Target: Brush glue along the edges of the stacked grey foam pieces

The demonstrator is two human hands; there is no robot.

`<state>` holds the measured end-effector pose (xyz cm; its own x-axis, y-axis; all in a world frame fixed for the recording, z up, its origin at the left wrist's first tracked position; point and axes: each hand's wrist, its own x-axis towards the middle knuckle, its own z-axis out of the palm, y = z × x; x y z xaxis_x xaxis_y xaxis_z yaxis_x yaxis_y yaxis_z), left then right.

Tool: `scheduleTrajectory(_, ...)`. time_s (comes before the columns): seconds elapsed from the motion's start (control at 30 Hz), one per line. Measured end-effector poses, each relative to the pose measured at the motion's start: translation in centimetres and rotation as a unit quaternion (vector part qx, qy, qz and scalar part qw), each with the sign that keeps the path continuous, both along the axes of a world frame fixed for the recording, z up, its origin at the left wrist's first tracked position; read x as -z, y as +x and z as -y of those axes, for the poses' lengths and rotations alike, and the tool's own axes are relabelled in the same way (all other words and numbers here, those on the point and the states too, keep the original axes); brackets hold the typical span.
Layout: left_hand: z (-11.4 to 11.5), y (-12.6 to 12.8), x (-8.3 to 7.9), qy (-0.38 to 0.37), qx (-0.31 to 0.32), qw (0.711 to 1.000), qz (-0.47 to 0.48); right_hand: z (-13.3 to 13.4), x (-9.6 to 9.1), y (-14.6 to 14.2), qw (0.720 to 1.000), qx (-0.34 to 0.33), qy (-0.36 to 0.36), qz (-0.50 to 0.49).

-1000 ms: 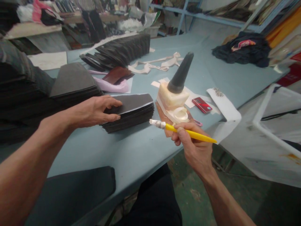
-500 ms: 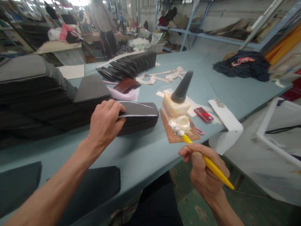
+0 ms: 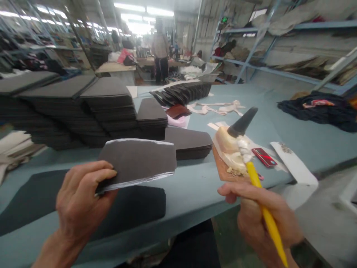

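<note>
My left hand (image 3: 83, 190) pinches the left end of a dark grey flat panel (image 3: 139, 160), raised above the table. White stripes run along the panel's two long edges. A yellow-handled brush (image 3: 255, 176) is gripped in my right hand (image 3: 267, 212), its bristles coated with thick white paste. The brush tip is in front of a pale block-shaped pot (image 3: 225, 139) with a dark cone (image 3: 242, 122) leaning up from it. Creamy paste (image 3: 235, 162) lies at the foot of the pot, on a brown board (image 3: 220, 167). Just behind the held panel sits a low stack of similar panels (image 3: 192, 143).
Tall stacks of dark panels (image 3: 106, 108) stand at the left. Two dark panels, one of them here (image 3: 145, 204), lie at the table's near edge. A red box (image 3: 264, 157) and a white curved piece (image 3: 295, 167) are at the right. A person (image 3: 160, 52) stands far back.
My left hand has lifted a white-edged panel off the low stack and brought it left and nearer. The brush has risen from the paste. The view has tilted up and turned left.
</note>
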<state>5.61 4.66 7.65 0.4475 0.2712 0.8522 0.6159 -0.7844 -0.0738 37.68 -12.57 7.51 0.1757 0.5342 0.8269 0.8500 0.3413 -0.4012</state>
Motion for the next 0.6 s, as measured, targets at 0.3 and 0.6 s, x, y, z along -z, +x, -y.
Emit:
scheduleTrajectory(0.3, 3.2, -3.8, 2.7, -0.034, -0.015, 0.999, 0.026, -4.9, -1.8, -6.8, 0.987, -0.096, 0.095, -0.082)
scheduleTrajectory(0.6, 3.8, -5.5, 4.4, -0.061, -0.012, 0.997, 0.039, -5.9, 0.4, -7.5, 0.991, -0.129, 0.034, 0.011)
